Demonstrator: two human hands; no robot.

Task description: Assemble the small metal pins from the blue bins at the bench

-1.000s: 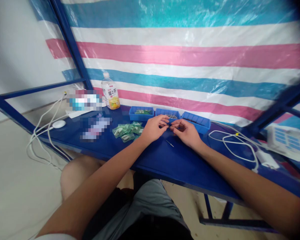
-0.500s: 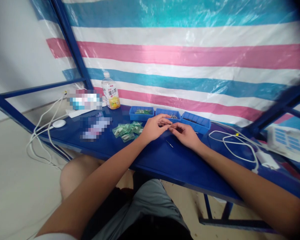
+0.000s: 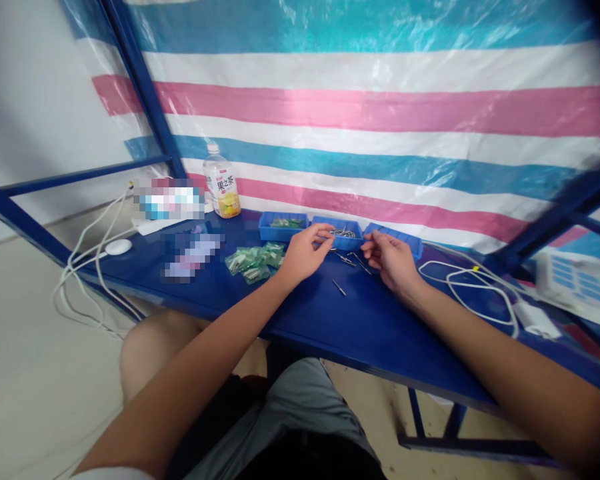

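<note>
My left hand [image 3: 306, 253] is just in front of the middle blue bin [image 3: 353, 243], fingers curved and thumb apart, with nothing visible gripped. My right hand [image 3: 394, 261] is beside the right blue bin [image 3: 413, 248], its fingers curled together. What they hold, if anything, is too small to make out. Several thin metal pins [image 3: 348, 261] lie on the table between the two hands. Closer to me lies a single pin [image 3: 339, 288], dark at one end and silvery at the other. Small silvery metal parts [image 3: 344, 233] fill the middle bin.
Small green-tinted plastic packets [image 3: 254, 263] are piled left of my left hand, before a left blue bin [image 3: 283, 233]. A drink bottle [image 3: 222, 183] stands behind. White cables with an adapter [image 3: 536, 320] lie right. Blue frame posts [image 3: 147, 100] and a striped sheet [image 3: 360, 113] bound the table.
My hands, together half a second ago, are now apart. The right has moved right, to the right bin. Several pins now show on the table between them.
</note>
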